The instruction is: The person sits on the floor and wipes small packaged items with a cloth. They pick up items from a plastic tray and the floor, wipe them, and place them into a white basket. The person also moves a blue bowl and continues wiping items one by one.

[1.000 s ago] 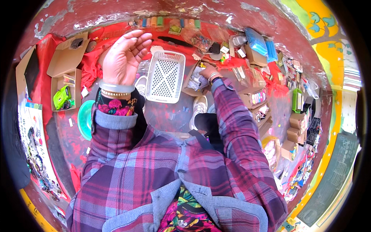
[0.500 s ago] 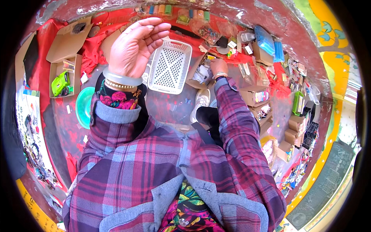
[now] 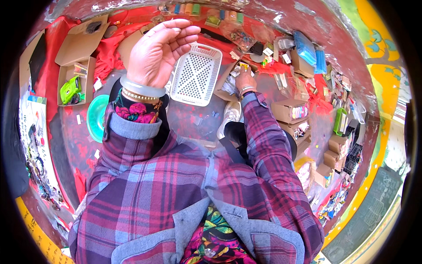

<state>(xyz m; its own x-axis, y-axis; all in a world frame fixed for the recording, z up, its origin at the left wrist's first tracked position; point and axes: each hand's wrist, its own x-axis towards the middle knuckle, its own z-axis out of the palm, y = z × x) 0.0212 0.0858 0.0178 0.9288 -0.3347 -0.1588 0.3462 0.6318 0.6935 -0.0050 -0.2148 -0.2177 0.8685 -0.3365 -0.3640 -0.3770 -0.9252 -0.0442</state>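
- Your empty left hand (image 3: 159, 53) curls loosely.
- Your right hand (image 3: 246, 80) is at the box (image 3: 223, 94); can't tell its grip.
- Basket (image 3: 196, 72) between hands, maybe for easy reach.

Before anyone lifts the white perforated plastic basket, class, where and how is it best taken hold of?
Probably by the near short rim of the white perforated plastic basket, coming from the wearer's side. The basket lies open side up, so its raised edge offers a grip, and that end is uncovered, whereas the left hand overlaps the far left edge in this view.
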